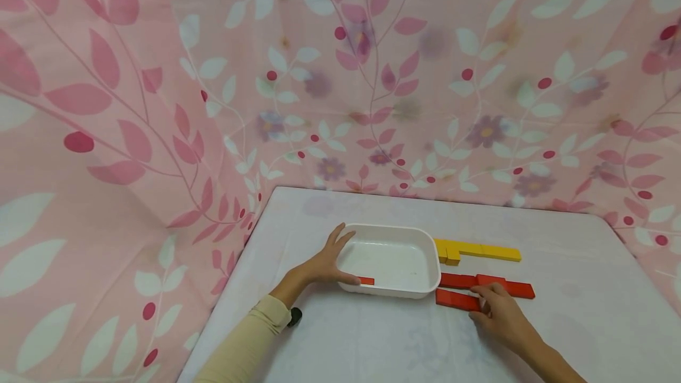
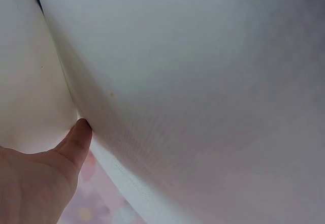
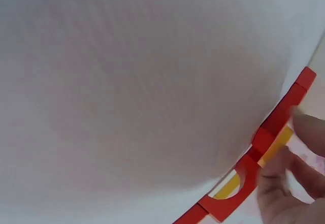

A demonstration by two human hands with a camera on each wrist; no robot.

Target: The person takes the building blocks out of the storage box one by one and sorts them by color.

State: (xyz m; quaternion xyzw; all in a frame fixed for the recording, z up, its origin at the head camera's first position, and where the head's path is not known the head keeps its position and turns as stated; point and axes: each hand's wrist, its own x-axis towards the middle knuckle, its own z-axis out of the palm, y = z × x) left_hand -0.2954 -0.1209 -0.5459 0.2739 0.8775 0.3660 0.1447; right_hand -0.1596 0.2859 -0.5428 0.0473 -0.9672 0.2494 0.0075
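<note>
My left hand (image 1: 331,262) spans the left end of a white plastic basin (image 1: 425,294), fingers spread at its back-left corner and thumb at the near rim. Beside the thumb, a small red piece (image 1: 367,281) shows along the basin's near side. To the right, my right hand (image 1: 502,315) holds the right end of a red block (image 1: 454,299) between thumb and index finger. Just behind lies a row of red blocks (image 1: 518,289). A red arch block (image 3: 244,193) with a rounded cutout appears beside the blurred fingers (image 3: 277,176) in the right wrist view.
Yellow blocks (image 1: 489,251) lie in a row behind the red ones, right of the basin. A small dark object (image 1: 295,317) sits by the left wrist. White cloth (image 1: 404,341) covers the table, with flowered pink curtains (image 1: 383,75) behind and at the sides.
</note>
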